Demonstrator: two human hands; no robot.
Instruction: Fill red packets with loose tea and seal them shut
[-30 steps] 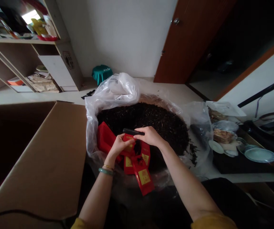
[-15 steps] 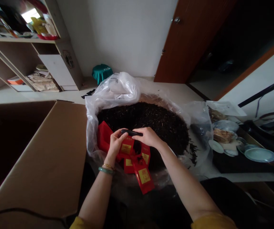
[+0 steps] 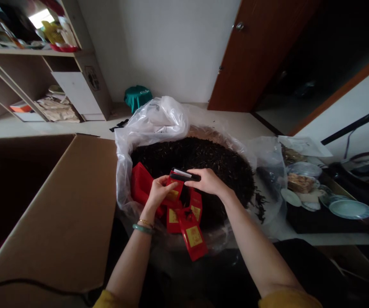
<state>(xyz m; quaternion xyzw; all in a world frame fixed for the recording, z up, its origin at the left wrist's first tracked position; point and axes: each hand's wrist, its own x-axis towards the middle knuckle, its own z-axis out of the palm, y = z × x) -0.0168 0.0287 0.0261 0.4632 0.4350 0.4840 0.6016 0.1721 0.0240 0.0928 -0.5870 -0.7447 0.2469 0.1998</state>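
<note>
My left hand (image 3: 158, 192) pinches a small red packet (image 3: 174, 192) with a yellow label, thumb in front. At the packet's top edge, my right hand (image 3: 207, 182) grips a slim black clamp-like tool (image 3: 177, 176) that shows a white strip along its length; its exact kind is unclear. Below the hands, more red packets (image 3: 193, 236) with yellow labels lie overlapping. Plain red packets (image 3: 140, 184) are to the left. All of this is over dark dried leaves (image 3: 218, 164) in a large clear plastic bag (image 3: 124, 160).
An open cardboard box (image 3: 88, 205) stands at the left. To the right, a dark tray holds a pale green dish (image 3: 350, 208) and a clear tub (image 3: 302, 182) of brown pieces. Behind are a shelf unit (image 3: 84, 85), a green-covered stool or bin (image 3: 138, 97) and a brown door (image 3: 251, 51).
The black tool lay level across the packet top half a second ago, with both hands at it. It now tilts, its white strip shows, and my left fingers are lower on the packet.
</note>
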